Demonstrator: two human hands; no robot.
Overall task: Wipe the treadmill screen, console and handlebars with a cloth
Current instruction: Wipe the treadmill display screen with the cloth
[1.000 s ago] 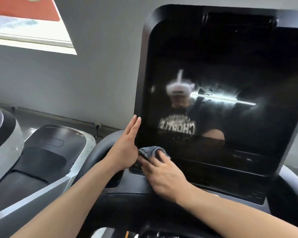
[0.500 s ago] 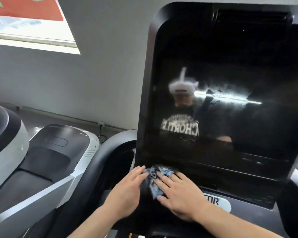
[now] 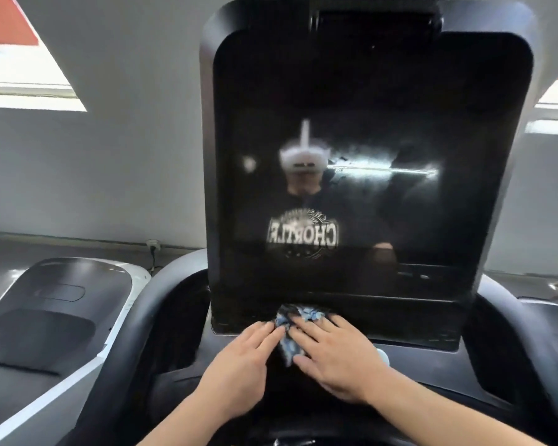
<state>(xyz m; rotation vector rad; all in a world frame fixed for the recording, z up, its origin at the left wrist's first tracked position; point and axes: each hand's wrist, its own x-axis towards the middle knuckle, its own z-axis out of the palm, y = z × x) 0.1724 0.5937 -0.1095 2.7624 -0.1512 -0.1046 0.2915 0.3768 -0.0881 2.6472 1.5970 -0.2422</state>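
Right hand and left hand, fingers flat, press a crumpled blue-patterned cloth against the dark glossy screen's lower edge.

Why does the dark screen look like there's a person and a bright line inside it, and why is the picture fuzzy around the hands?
Head view: the screen is glossy and off, so it mirrors the wearer and a ceiling light as a glaring streak; the left hand, right hand and cloth show motion blur; the wide lens bows the edges of the frame.
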